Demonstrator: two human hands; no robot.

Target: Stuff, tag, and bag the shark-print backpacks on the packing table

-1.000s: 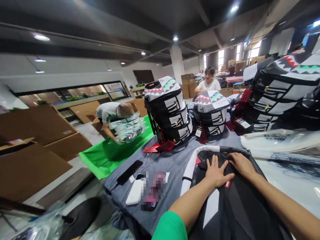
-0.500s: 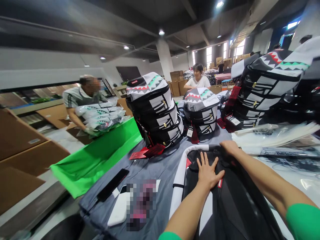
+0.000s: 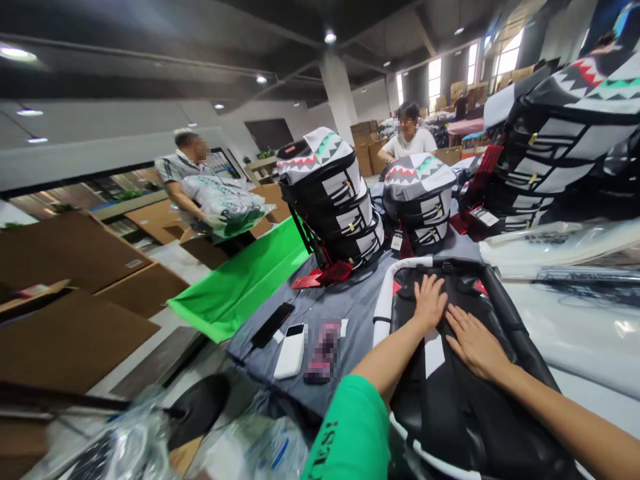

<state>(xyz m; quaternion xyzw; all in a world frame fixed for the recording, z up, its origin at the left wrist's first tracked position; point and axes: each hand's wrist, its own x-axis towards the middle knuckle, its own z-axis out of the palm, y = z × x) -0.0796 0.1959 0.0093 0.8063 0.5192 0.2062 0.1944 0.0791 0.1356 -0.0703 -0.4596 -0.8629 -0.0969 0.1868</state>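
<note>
A black backpack (image 3: 450, 413) with white trim lies flat on a grey-covered table (image 3: 345, 307). The left hand (image 3: 431, 303) and right hand (image 3: 475, 345) rest on it side by side, fingers spread flat and gripping nothing. It looks soft, padded and light with a smooth, perhaps slippery face, so the white-edged rim just beyond the fingertips seems the surest hold. Left of the fingers lie a black phone (image 3: 271, 325) and a white power bank (image 3: 291, 350), and beyond them stand stacked shark-mouth backpacks (image 3: 333, 197) whose hang tags (image 3: 397, 241) are too small to read.

Stacked backpacks (image 3: 335, 193) ahead — bare grey cloth (image 3: 345, 303) leftward.
</note>
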